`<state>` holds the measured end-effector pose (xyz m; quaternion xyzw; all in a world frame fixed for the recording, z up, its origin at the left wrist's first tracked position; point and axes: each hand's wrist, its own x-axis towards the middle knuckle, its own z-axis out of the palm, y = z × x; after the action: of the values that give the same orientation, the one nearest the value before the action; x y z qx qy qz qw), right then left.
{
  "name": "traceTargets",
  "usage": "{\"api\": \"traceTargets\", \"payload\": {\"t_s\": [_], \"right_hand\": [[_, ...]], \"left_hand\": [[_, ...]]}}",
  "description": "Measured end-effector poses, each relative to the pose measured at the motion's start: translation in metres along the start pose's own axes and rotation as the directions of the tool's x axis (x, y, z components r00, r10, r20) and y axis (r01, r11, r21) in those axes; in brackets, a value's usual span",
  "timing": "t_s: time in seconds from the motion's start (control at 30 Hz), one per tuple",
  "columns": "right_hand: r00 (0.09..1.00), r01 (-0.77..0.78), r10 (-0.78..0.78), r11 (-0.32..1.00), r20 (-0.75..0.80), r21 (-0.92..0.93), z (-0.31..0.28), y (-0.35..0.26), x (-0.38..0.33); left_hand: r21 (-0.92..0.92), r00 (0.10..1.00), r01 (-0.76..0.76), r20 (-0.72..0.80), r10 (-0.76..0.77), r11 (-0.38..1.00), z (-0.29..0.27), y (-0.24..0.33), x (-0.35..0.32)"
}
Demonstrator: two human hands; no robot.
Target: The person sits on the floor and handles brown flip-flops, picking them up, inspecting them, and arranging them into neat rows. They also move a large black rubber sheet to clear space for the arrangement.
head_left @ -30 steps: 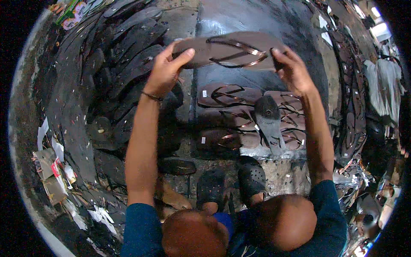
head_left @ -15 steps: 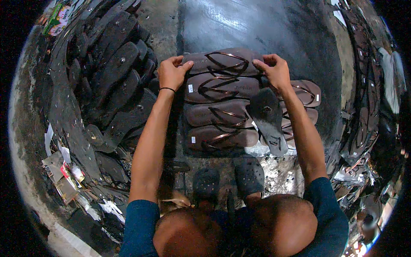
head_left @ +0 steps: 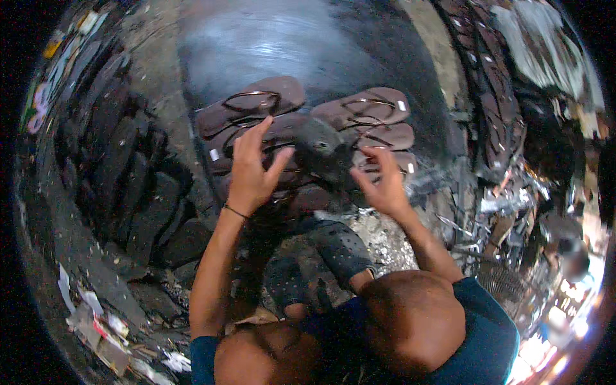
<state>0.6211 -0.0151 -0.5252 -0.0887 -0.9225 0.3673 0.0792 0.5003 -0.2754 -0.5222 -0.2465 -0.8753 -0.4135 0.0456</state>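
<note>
Head view: our left hand (head_left: pixel 250 172) and right hand (head_left: pixel 384 186), fingers spread and empty, hover over the brown sandals (head_left: pixel 256 106), so we should square each pair gently.

The brown flip-flops (head_left: pixel 250 106) in the upper middle of the frame look like smooth, matt rubber or foam, their thin straps (head_left: pixel 247 101) showing a slight plastic sheen. They lie on a dark slab (head_left: pixel 269 38) that looks like worn metal with a dull, streaky shine, beside rough, gritty ground (head_left: pixel 378 237) strewn with pale scraps. The black clogs (head_left: pixel 343 247) at lower centre are matt perforated plastic, and the shorts (head_left: pixel 487 321) at lower right are soft blue cloth.
</note>
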Motion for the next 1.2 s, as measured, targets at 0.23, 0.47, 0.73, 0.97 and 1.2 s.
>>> {"api": "traceTargets", "payload": {"t_s": [0.23,0.47,0.73,0.97,1.2], "right_hand": [[0.937,-0.338,0.281,0.880,0.207,0.334,-0.002,0.011,-0.026],[0.987,0.139,-0.143,0.989,-0.070,-0.054,-0.012,-0.017,-0.016],[0.988,0.067,-0.033,0.971,0.149,-0.230,0.072,-0.018,-0.020],[0.952,-0.067,0.150,0.953,0.268,-0.297,0.075,-0.020,-0.018],[0.986,-0.076,0.092,0.990,0.137,-0.122,0.069,-0.030,-0.017]], "left_hand": [[-0.593,0.909,0.408,0.334,-0.250,0.694,0.033,0.005,0.033],[0.146,0.975,-0.004,0.219,-0.028,0.989,0.016,0.005,-0.024],[0.216,0.980,-0.081,0.198,0.038,0.973,0.041,0.002,-0.060],[0.260,0.989,-0.064,0.148,0.026,0.963,0.043,0.010,-0.068],[0.213,0.988,-0.035,0.156,0.002,0.976,0.044,0.007,-0.072]]}}
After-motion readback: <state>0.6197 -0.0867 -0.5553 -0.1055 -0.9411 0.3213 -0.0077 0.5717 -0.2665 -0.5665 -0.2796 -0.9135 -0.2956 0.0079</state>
